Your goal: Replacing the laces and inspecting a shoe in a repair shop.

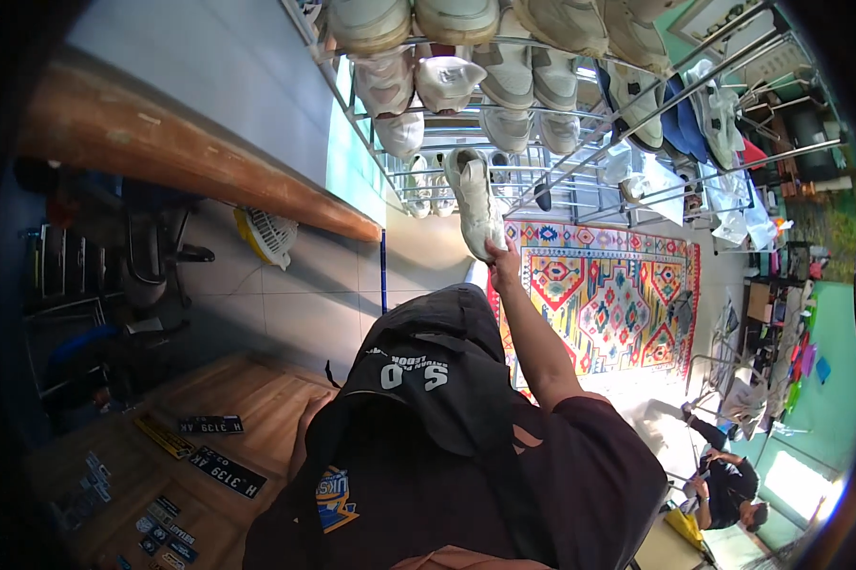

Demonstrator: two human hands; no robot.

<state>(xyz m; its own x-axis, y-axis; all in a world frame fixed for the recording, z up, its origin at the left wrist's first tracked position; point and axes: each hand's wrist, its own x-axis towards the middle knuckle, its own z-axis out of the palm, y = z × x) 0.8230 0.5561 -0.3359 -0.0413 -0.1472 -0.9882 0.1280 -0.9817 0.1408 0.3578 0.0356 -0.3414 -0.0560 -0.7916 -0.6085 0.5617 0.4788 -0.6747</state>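
My right hand [504, 263] is closed around the toe end of a white sneaker [475, 204] and holds it up in front of the rack, its heel opening pointing away from me. A metal shoe rack [352, 104] stands just beyond, its tiers filled with pale shoes. White sneakers [509, 76] fill an upper tier, and a white shoe [399, 133] sits near the rack's left side. A black bag [428, 351] with white lettering hangs across my front. Only a strip of my left arm shows beside it; the left hand is hidden.
A patterned red and cream rug [618, 304] covers the floor to the right. On the left are a wooden rail [200, 161], a white and yellow fan [266, 237] and a wooden surface [247, 380] with number plates. Another person [727, 484] sits at the lower right.
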